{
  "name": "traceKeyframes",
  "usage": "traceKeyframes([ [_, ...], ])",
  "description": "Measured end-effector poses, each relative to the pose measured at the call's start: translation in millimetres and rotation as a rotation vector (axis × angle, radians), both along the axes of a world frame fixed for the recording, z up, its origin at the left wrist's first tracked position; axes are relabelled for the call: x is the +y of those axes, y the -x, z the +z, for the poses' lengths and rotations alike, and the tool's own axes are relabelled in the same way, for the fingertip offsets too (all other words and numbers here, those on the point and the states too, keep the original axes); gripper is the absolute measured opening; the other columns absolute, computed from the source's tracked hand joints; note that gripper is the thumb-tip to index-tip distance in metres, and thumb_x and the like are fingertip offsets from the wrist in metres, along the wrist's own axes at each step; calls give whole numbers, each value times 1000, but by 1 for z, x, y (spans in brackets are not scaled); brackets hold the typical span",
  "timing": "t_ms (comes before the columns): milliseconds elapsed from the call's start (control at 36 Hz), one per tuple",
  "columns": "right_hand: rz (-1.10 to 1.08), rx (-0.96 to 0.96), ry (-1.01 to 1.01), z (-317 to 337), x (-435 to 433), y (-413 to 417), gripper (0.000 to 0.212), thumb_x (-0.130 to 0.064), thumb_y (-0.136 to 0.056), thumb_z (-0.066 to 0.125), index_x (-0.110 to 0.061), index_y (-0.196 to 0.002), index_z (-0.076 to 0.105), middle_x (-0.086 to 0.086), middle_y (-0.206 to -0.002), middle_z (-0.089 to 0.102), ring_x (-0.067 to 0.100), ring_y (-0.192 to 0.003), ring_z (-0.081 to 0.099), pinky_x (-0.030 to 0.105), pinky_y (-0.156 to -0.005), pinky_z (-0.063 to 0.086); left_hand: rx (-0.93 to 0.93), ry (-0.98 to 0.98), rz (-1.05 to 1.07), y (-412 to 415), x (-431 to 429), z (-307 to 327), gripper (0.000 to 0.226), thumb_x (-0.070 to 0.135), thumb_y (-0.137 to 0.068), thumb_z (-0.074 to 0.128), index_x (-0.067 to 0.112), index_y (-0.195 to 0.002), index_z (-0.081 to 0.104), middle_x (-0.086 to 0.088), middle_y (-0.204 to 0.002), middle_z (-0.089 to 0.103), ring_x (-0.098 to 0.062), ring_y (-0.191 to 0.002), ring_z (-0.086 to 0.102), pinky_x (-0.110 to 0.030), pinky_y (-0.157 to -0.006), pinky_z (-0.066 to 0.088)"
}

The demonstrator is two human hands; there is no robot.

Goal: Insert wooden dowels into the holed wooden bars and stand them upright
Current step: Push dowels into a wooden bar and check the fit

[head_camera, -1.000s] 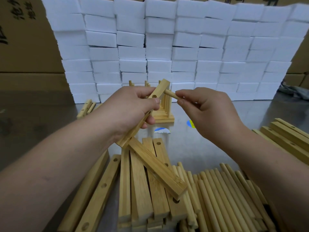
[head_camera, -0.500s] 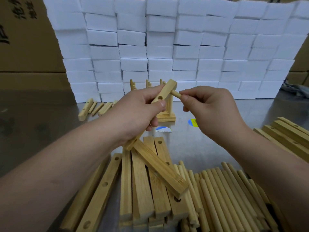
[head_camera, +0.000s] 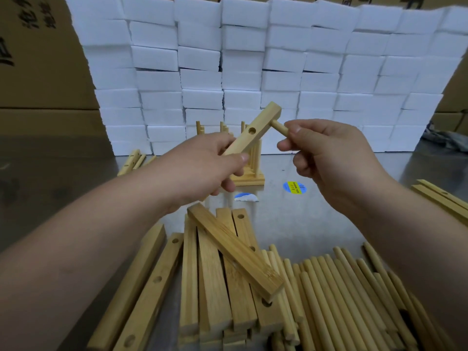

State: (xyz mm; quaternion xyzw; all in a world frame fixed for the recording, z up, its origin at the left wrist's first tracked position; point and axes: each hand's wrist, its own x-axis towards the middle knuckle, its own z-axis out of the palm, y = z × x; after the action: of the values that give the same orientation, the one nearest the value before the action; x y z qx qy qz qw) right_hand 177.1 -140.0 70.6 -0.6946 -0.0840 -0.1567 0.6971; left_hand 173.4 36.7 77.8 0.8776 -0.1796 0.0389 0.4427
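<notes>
My left hand (head_camera: 202, 168) grips a holed wooden bar (head_camera: 255, 127) by its lower part and tilts it up to the right; one empty hole shows on its face. My right hand (head_camera: 326, 158) pinches a wooden dowel (head_camera: 278, 126) whose tip sits in the bar's end hole. Most of the dowel is hidden inside my fingers. Behind the hands stands a finished rack (head_camera: 249, 171) of bars with upright dowels. A pile of loose holed bars (head_camera: 215, 269) lies near me, with a heap of loose dowels (head_camera: 342, 295) to its right.
A wall of stacked white foam blocks (head_camera: 253, 72) closes off the back of the metal table (head_camera: 291, 219). More bars lie at the right edge (head_camera: 440, 201) and far left (head_camera: 131, 160). Two stickers, blue-yellow (head_camera: 294, 187) and blue-white (head_camera: 245, 197), lie on the table. Cardboard boxes (head_camera: 38, 59) stand behind.
Both hands have risen a little and the bar has tilted up further. The dowel's tip has gone from just beside the bar's end into its end hole.
</notes>
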Motion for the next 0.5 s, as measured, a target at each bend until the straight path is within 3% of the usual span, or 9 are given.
traceKeyframes([
  [56, -2, 22, -6, 2, -3, -2, 11, -16, -92, 52, -15, -86, 61, -1, -62, 69, 9, -39, 48, 16, -42, 40, -9, 14, 25, 0, 0, 0, 17, 28, -94, 47, 29, -80, 57, 18, -64, 65, 6, -48, 56, -9, -41, 39],
  [139, -69, 87, 110, 5, -10, -5, 25, -31, -94, 45, -15, -84, 59, 1, -64, 71, 15, -43, 57, 23, -48, 48, -25, 51, 99, -3, 0, -1, 23, 28, -96, 43, 24, -78, 57, 8, -68, 61, 5, -44, 54, -9, -39, 39],
  [222, -250, 72, 675, 5, -20, -5, 43, -35, -92, 36, -14, -67, 64, -5, -63, 68, 12, -50, 58, 28, -54, 43, -14, 96, 174, -7, 5, 0, 24, 26, -96, 44, 19, -77, 57, 5, -66, 57, 4, -35, 49, -11, -36, 38],
  [278, -155, 155, 952, 4, -22, -4, 42, -32, -90, 38, -15, -65, 66, -7, -62, 67, 12, -54, 58, 26, -52, 37, -4, 75, 189, -9, 7, 1, 18, 26, -95, 47, 22, -82, 59, 5, -73, 60, 4, -36, 49, -15, -41, 40],
  [361, 36, 303, 1029, 1, -23, -6, 36, -34, -89, 42, -14, -75, 67, -6, -66, 70, 7, -51, 58, 24, -55, 38, 14, 45, 223, -12, 8, -2, 15, 27, -95, 47, 25, -85, 58, 5, -76, 62, 3, -40, 52, -13, -43, 38],
  [444, 55, 348, 996, 4, -28, -8, 32, -31, -88, 44, -12, -76, 67, -5, -65, 71, 7, -48, 58, 25, -56, 41, 35, 100, 266, -14, 8, -3, 19, 26, -96, 44, 22, -82, 56, 5, -76, 60, -8, -51, 57, -25, -56, 42],
  [500, 123, 342, 1092, 3, -27, -5, 24, -29, -85, 49, -17, -78, 69, -8, -68, 71, 5, -51, 60, 23, -56, 44, 33, 150, 290, -15, 9, -1, 18, 26, -96, 44, 24, -82, 55, 4, -76, 60, -6, -48, 57, -23, -51, 43],
])
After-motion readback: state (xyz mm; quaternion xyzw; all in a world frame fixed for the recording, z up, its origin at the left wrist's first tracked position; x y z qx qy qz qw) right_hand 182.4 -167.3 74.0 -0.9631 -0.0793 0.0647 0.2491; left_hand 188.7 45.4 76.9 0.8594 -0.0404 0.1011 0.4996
